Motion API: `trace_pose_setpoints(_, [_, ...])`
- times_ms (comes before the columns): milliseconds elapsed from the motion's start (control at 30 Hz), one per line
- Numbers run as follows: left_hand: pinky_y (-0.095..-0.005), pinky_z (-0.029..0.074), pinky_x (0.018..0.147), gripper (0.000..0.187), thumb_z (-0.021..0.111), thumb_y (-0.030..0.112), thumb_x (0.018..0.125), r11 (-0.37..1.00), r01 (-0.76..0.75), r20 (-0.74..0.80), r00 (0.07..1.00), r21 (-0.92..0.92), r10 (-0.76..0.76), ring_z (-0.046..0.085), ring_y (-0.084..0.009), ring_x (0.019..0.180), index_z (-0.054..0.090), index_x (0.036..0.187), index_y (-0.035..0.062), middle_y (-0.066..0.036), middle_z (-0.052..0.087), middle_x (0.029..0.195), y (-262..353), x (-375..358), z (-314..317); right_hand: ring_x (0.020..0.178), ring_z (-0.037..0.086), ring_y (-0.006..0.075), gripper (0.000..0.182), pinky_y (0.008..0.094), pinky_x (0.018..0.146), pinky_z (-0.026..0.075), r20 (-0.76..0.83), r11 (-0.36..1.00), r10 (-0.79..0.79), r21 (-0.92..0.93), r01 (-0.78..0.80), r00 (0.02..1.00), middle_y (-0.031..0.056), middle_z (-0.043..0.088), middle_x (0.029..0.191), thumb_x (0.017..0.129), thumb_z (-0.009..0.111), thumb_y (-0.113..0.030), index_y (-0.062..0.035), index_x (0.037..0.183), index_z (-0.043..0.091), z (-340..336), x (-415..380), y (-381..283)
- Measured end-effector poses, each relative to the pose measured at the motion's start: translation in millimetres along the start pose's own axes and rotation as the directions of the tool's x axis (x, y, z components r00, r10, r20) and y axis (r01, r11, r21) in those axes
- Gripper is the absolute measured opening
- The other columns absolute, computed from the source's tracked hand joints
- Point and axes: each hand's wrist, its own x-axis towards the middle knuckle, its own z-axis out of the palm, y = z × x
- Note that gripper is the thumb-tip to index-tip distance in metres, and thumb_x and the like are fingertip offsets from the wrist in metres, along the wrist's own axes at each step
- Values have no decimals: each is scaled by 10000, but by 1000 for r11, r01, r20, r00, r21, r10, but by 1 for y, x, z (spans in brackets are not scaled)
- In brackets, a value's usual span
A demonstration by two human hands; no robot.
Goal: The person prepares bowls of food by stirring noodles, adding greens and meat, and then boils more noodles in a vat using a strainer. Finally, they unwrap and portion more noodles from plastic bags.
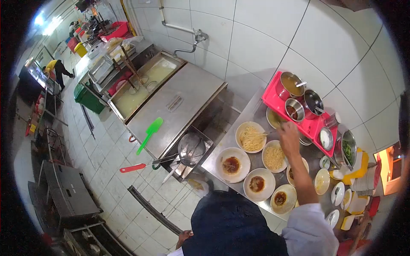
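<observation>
My right hand (288,131) reaches over the steel table, fingers closed and blurred, beside a bowl (272,114) next to the pink tray (273,97); what it holds is hidden. Just below are a bowl of noodles (274,157) and another noodle bowl (252,137). Nearer my body stand bowls with dark sauce, among them a white one (232,164), a second (259,184) and a third (283,199). My left hand (184,237) is low beside the dark cloth over my body, its fingers mostly hidden.
The pink tray carries metal pots of sauces. A pot of greens (347,147) and several small dishes are at the right. Left are a steel cooker (175,102), a green spatula (150,135) and a red-handled strainer (133,168). A person (60,70) bends far off.
</observation>
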Motion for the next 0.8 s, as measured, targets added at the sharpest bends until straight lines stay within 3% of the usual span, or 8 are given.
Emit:
trace_pose_setpoints(33, [-532,499,812,343,492,331,915,894,-403,-87,901,195,424,625,-343,1007,657,1107,99,-97,681,991,4,3,0,985,526,306,117,416,832,444,-1,1000,3,3,-3,1000,93,594,929,692,630,-78,-77,794,686,2,-3,-3])
trace_pose_setpoints(133, [-498,513,756,331,516,327,912,657,-108,100,957,-746,272,636,-345,971,641,1090,77,-122,676,974,-9,-1,-28,970,528,307,127,426,822,439,-128,974,228,32,-225,965,90,595,917,681,650,-64,-86,800,687,21,-18,-19])
trace_pose_setpoints(233, [-463,527,701,325,541,323,910,131,178,219,844,-975,490,647,-347,935,624,1073,54,-147,670,958,4,11,-67,901,566,327,136,440,801,458,-9,917,333,238,-321,943,91,625,864,690,654,-36,-87,807,703,78,-36,-27])
trace_pose_setpoints(300, [-424,525,663,305,547,304,914,149,197,243,866,-969,437,656,-324,870,615,1067,49,-149,667,941,16,29,-98,830,610,329,155,425,771,483,282,626,565,465,-625,776,107,674,850,716,622,-5,-77,813,718,95,-40,-27])
trace_pose_setpoints(500, [-361,489,631,332,555,311,904,572,-122,-91,992,-811,81,599,-255,747,587,1107,50,-101,613,905,96,-8,-122,751,602,166,119,319,708,478,491,116,589,734,-669,642,80,711,892,790,606,-25,3,832,714,64,-30,-6])
trace_pose_setpoints(667, [-389,521,645,432,396,390,946,593,-72,-13,995,-802,102,657,-302,806,603,1102,44,-138,665,906,41,25,-102,768,576,140,115,305,729,464,348,199,625,795,-574,699,65,680,825,782,618,-16,25,851,699,19,-9,3])
trace_pose_setpoints(733, [-413,523,658,501,346,435,933,149,290,326,814,-945,481,650,-335,844,594,1120,42,-167,663,952,23,29,-92,789,584,166,109,315,737,464,308,223,669,786,-577,677,76,666,811,767,620,-7,20,843,694,7,-7,-5])
trace_pose_setpoints(800, [-440,535,691,495,374,434,925,125,322,345,855,-939,387,653,-351,842,576,1147,40,-191,658,988,14,21,-82,852,575,260,111,369,748,464,-34,907,417,87,-413,908,101,621,806,735,625,13,-10,819,691,-3,-10,-13])
